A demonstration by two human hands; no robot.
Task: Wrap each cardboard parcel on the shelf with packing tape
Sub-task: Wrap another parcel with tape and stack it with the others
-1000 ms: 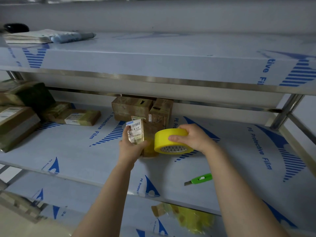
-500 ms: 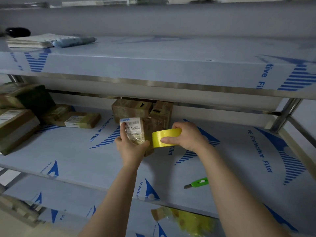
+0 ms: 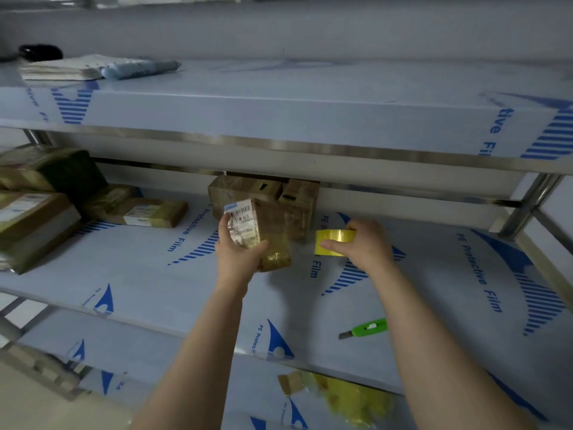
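Tape roll moved rt, apart from parcel in left hand.

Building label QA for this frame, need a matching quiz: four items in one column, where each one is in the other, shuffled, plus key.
1 yellow tape roll
2 labelled parcel
3 green utility knife
4 crumpled yellow tape scraps

A lying loose on the middle shelf
B gripped by the left hand
C on the lower shelf
D gripped by the right hand

Pairs: 1-D, 2-B, 3-A, 4-C
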